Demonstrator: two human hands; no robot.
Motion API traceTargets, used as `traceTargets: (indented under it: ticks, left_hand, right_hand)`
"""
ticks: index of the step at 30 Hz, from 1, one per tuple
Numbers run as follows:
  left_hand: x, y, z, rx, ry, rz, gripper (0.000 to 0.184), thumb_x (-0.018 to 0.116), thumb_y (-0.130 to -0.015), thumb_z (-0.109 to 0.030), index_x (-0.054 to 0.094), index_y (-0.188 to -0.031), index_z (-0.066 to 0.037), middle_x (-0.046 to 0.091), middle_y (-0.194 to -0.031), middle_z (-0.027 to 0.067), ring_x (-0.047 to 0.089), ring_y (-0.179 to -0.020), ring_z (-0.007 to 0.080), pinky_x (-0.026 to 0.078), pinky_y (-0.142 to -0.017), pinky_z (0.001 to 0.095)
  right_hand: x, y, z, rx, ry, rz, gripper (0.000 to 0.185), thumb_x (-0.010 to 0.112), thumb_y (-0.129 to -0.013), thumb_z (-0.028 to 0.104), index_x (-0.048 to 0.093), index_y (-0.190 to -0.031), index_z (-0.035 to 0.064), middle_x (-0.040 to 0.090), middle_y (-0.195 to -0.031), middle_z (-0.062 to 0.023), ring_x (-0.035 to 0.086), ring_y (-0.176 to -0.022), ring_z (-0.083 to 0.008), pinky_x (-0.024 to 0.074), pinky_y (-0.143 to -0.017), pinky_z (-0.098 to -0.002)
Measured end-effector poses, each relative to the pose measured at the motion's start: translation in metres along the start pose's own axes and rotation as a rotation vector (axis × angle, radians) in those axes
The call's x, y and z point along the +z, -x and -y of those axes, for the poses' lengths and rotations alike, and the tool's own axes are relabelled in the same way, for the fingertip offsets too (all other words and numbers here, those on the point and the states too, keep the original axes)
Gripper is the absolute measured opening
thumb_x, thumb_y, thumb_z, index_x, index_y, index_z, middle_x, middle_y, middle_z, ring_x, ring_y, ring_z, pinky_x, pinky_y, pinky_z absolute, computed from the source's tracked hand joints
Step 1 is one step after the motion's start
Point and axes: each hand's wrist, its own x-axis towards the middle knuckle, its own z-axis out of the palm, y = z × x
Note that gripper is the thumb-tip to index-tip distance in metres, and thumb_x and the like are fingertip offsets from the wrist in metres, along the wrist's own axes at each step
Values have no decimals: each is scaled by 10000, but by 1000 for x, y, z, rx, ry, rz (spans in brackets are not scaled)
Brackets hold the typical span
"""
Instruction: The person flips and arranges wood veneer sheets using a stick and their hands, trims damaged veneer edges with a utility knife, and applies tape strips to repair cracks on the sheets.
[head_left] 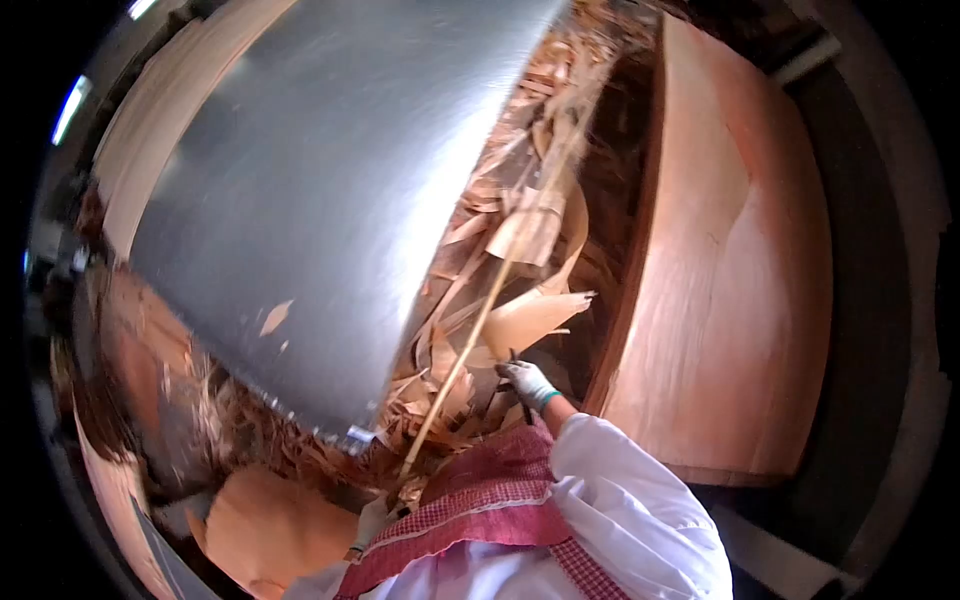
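My right hand (527, 383), in a white glove with a green cuff, is closed around a thin dark object whose ends stick out above and below the fist; its kind is unclear. Just beyond that hand lies a curled, torn veneer sheet (530, 318). My left hand (372, 522), also gloved, is low by the apron, its fingers blurred and partly hidden. Close to it is the lower end of a long, pale, narrow wooden strip (466, 352), which runs up and away over the scraps. Whether the left hand touches the strip, I cannot tell.
A large smooth grey metal-topped table (310, 170) stands to the left, with small veneer chips on it. At right rises a tall stack of reddish veneer sheets (725, 270). Veneer scraps (470, 225) fill the gap between them. Another veneer piece (275, 525) lies at lower left.
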Motion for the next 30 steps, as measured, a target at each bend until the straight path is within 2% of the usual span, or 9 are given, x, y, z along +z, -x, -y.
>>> traceTargets:
  ticks: [2, 3, 5, 7, 8, 10, 15, 27, 30]
  left_hand:
    - [5, 7, -7, 97, -16, -46, 558, 579, -905, -433, 484, -1349, -108, 566, -1276, 158, 587, -1110, 241, 463, -920, 374]
    - [-16, 45, 55, 136, -3, -76, 549, 582, -904, -424, 488, -1342, -106, 578, -1249, 162, 597, -1085, 256, 471, -906, 376]
    - [-8, 42, 85, 210, 110, -173, 532, 587, -902, -406, 497, -1329, -101, 604, -1197, 171, 618, -1035, 286, 486, -880, 381]
    - [-5, 88, 101, -204, 560, -226, 515, 593, -900, -387, 506, -1315, -97, 629, -1144, 180, 638, -985, 315, 501, -853, 386]
    - [-12, 119, 108, -274, 653, -305, 506, 596, -898, -378, 510, -1308, -94, 642, -1118, 185, 649, -960, 330, 509, -839, 388]
    - [-40, 175, 141, 465, 67, -498, 369, 588, -887, -278, 571, -1212, -103, 663, -992, 137, 659, -866, 327, 523, -761, 387]
    - [-80, 190, 218, 364, -38, -728, 207, 641, -816, -199, 601, -1008, -134, 643, -867, 51, 641, -797, 269, 509, -701, 395]
    - [-216, 196, 418, -299, -64, -1436, 287, 679, -773, -225, 621, -1048, -167, 634, -924, 54, 580, -932, 260, 437, -859, 412]
    - [-275, 186, 487, -264, 180, -1591, 298, 688, -749, -190, 619, -1036, -146, 634, -942, 67, 563, -967, 291, 396, -948, 435]
  right_hand:
    - [-26, 22, 38, 21, 11, 25, 349, 517, -968, 314, 643, -1102, 18, 657, -1045, -100, 626, -857, -210, 527, -719, -378]
    - [119, 77, 20, 61, -24, 27, 372, 520, -963, 345, 642, -1096, 20, 655, -1050, -102, 619, -815, -207, 520, -684, -373]
    - [100, 66, 90, -177, 125, -142, 403, 540, -944, 399, 644, -1088, 37, 666, -977, -91, 590, -716, -202, 503, -652, -356]
    - [139, 140, 110, -126, 206, -201, 397, 527, -950, 410, 617, -1129, 67, 592, -777, 13, 488, -601, -91, 411, -529, -233]
    - [171, 151, 123, -185, 170, 32, 427, 490, -963, 449, 649, -1075, 69, 654, -818, -32, 573, -705, -135, 470, -612, -281]
    - [207, 155, 123, -362, 33, 104, 349, 492, -977, 398, 637, -1051, 89, 634, -763, -23, 512, -582, -88, 420, -525, -245]
    - [299, 170, 129, -431, -46, -152, 226, 507, -984, 293, 610, -1002, 92, 633, -791, -28, 371, -452, -42, 286, -385, -191]
    - [600, 100, 166, -553, -15, 110, 163, 548, -959, 249, 585, -930, 93, 603, -761, -21, 376, -468, -48, 296, -398, -179]
    - [691, 39, 182, -587, -51, 179, 172, 546, -958, 256, 578, -910, 93, 567, -713, -9, 363, -466, -42, 286, -394, -180]
